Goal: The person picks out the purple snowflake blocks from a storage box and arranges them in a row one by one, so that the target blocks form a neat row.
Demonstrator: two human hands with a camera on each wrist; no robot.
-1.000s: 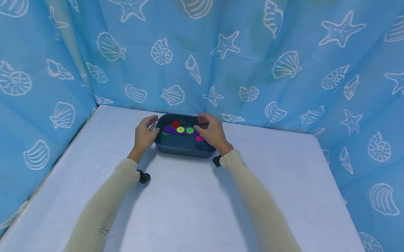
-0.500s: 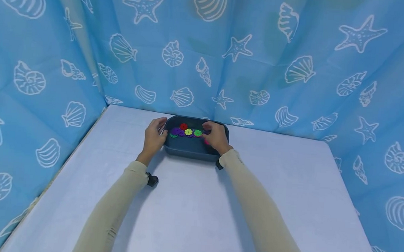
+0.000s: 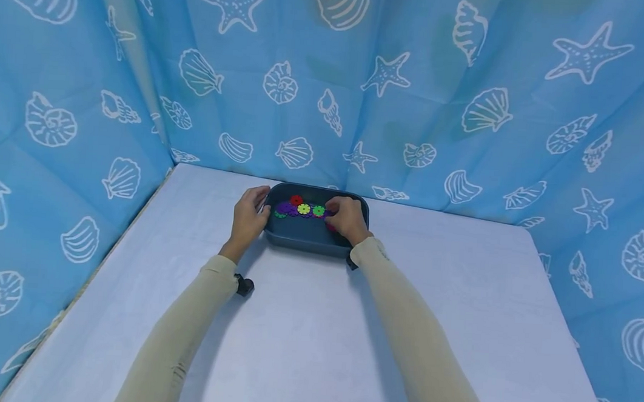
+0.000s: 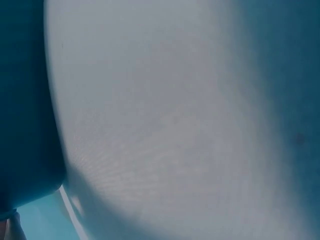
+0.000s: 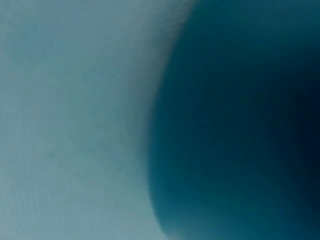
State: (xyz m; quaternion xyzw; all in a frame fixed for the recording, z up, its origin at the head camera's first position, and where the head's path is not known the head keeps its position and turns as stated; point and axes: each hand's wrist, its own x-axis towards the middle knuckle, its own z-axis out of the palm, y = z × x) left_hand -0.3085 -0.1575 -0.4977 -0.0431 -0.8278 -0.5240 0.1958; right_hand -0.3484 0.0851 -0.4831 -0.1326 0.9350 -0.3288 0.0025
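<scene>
A dark blue-grey tray point(image 3: 303, 242) stands near the table's back edge, with small notched plastic discs inside. Among them are a red disc point(image 3: 296, 200), a yellow disc point(image 3: 303, 209), a green disc point(image 3: 318, 211) and several purple discs point(image 3: 285, 209). My left hand point(image 3: 249, 220) holds the tray's left end, thumb at the rim. Inside the right half, my right hand point(image 3: 347, 218) has its fingertips and thumb together at a disc, mostly hidden by the hand. The tray wall point(image 4: 25, 100) fills the left of the left wrist view; the right wrist view shows a blurred tray side point(image 5: 215, 125).
White cloth covers the table point(image 3: 304, 333). Behind and at both sides hangs a blue curtain point(image 3: 416, 66) printed with shells and starfish, close to the tray's back. Each wrist carries a small black camera, such as the left one point(image 3: 244, 285).
My right fingers and thumb have come down among the discs and closed together, covering most of the pink one. The left hand stays at the tray's end. The head view has shifted slightly.
</scene>
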